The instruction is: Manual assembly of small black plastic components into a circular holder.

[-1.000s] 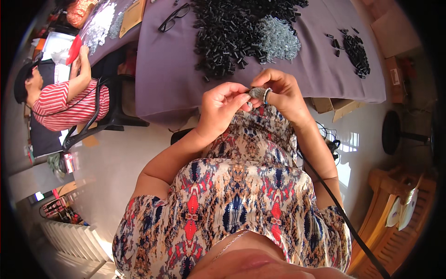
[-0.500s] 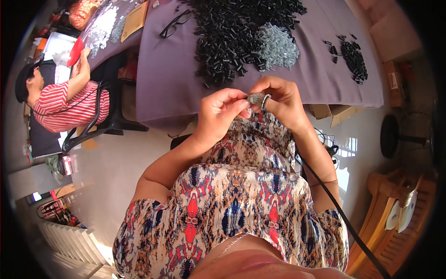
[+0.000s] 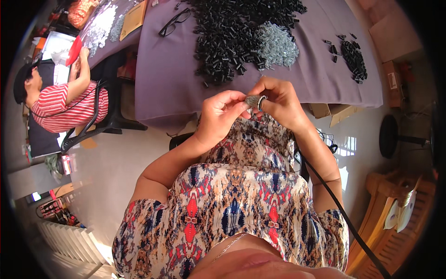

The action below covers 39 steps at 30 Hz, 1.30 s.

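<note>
My left hand (image 3: 217, 114) and my right hand (image 3: 282, 104) meet just off the near edge of the table, fingertips close together. A grey thumb cover (image 3: 253, 100) with a pale band sits on the tip of my right thumb. Both hands are closed in a pinch around something small that the fingers hide. Beyond them lies a large heap of small black tube-shaped pieces (image 3: 227, 42). Small clear pieces (image 3: 278, 46) form a pile against its right side. Farther right is a smaller group of black pieces (image 3: 354, 63).
Black-framed glasses (image 3: 174, 22) rest on the purple tablecloth (image 3: 162, 83). At the left sits a co-worker (image 3: 69, 104) holding something red (image 3: 73, 51). A black cable (image 3: 344, 214) runs past my right arm. Cardboard boxes (image 3: 341, 114) stand under the table; a wooden chair (image 3: 385, 218) is at lower right.
My hands have shifted very slightly, and the covered thumb has moved a little left against the left fingertips. The co-worker's hands and the red thing have moved slightly.
</note>
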### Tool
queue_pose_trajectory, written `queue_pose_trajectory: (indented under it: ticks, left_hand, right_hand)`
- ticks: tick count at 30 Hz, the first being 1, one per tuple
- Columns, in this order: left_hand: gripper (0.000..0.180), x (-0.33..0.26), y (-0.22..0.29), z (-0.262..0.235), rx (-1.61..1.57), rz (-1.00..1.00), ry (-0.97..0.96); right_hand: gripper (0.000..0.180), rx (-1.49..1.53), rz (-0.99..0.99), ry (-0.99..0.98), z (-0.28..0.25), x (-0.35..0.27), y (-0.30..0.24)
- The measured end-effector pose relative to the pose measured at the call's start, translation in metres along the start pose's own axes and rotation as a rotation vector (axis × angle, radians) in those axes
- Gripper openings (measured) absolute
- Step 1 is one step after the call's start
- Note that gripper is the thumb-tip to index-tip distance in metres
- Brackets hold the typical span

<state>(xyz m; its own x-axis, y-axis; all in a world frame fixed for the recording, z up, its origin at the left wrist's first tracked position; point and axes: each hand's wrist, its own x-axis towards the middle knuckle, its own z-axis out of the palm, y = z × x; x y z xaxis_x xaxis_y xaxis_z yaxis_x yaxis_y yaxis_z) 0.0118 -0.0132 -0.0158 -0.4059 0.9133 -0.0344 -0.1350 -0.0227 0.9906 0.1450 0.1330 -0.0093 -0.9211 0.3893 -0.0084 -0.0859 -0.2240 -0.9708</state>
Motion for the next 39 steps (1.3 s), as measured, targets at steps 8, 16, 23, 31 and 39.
queue_pose_trajectory:
  ticks: [8, 16, 23, 31, 39]
  left_hand:
    - [0.014, 0.009, 0.006, -0.002, -0.205, -0.142, 0.047]
    - [0.011, 0.006, 0.012, -0.001, -0.545, -0.331, 0.099]
    - [0.012, 0.005, 0.016, -0.006, -0.508, -0.294, 0.076]
    - [0.026, 0.003, 0.028, -0.008, -0.567, -0.27, -0.105]
    - [0.023, 0.006, 0.021, -0.011, -0.622, -0.239, -0.191]
  right_hand:
    - [0.031, 0.109, -0.04, 0.032, 0.005, -0.001, -0.006]
    - [0.048, -0.294, -0.292, 0.071, 0.017, 0.006, -0.003]
    - [0.046, -0.354, -0.4, 0.183, 0.025, 0.008, 0.002]
    - [0.047, -0.253, -0.407, 0.143, 0.032, 0.004, 0.003]
    - [0.049, -0.235, -0.473, 0.133, 0.031, 0.004, 0.005]
